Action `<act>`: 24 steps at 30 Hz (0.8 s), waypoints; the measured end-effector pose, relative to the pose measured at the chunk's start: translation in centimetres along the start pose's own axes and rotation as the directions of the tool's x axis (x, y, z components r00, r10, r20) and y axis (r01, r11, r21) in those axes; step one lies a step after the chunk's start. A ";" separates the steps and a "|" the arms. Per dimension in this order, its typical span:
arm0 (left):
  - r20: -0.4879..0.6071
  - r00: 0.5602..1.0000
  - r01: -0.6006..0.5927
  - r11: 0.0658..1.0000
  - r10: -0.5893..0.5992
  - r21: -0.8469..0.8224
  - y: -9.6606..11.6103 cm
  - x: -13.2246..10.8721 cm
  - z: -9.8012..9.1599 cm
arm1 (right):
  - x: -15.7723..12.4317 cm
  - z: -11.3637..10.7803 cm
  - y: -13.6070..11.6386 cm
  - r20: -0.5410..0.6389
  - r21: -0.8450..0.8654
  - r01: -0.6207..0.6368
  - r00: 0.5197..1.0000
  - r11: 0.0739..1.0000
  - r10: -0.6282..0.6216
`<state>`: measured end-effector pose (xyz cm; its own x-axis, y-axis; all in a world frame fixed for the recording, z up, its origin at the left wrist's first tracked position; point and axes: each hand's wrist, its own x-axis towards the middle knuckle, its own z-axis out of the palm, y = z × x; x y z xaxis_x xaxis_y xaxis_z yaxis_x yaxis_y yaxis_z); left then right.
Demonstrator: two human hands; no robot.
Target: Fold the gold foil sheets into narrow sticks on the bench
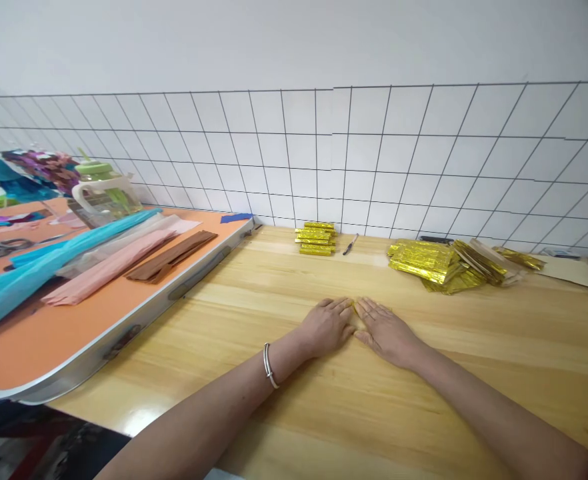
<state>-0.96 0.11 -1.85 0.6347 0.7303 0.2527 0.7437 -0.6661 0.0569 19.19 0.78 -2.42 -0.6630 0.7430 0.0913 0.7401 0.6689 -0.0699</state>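
Observation:
My left hand (328, 327) lies palm down on the wooden table (254, 300), its fingers stretched out flat. Close beside it my right hand (387, 333) rests the same way, the fingertips of both nearly meeting. A thin hint of yellow shows at the fingertips; what lies beneath the hands, if anything, is hidden. Beyond them, near the wall, sits a small stack of rolled gold foil pieces (316, 239) with a pen (351, 245) to its right. A larger pile of flat gold foil sheets (421, 260) lies to the right of my hands.
At left an orange-topped table (94, 327) with a metal edge carries blue crepe paper (69, 260), pink paper (109, 267), brown strips (171, 257), scissors (4, 248) and a green-lidded jug (107, 190). A wire grid (334, 133) stands along the wall. Beige card (569, 272) lies far right.

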 end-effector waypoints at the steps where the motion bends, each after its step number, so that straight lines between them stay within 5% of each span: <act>1: 0.005 1.000 0.004 1.000 -0.004 0.001 0.0 -0.1 -0.1 | -0.5 0.1 0.4 0.002 -0.008 -0.005 1.000 1.000 0.005; 8: 0.026 1.000 -0.010 1.000 0.010 -0.001 -0.4 -0.4 -0.1 | -3.3 0.9 3.3 -0.036 -0.045 -0.047 0.998 0.998 0.046; 16: 0.008 0.994 -0.110 0.993 0.110 -0.052 2.1 3.2 1.9 | -3.6 0.9 3.0 -0.066 -0.053 -0.069 0.996 0.996 0.066; 24: 0.055 0.997 -0.049 0.997 0.052 -0.059 -1.2 0.5 0.9 | -3.8 0.6 2.9 -0.051 -0.039 -0.041 0.998 0.998 0.039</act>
<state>-1.34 1.45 -2.64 0.6832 0.7019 0.2016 0.6981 -0.7087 0.1018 23.81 -0.09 -3.59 -0.6271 0.7664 0.1393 0.7703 0.6367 -0.0350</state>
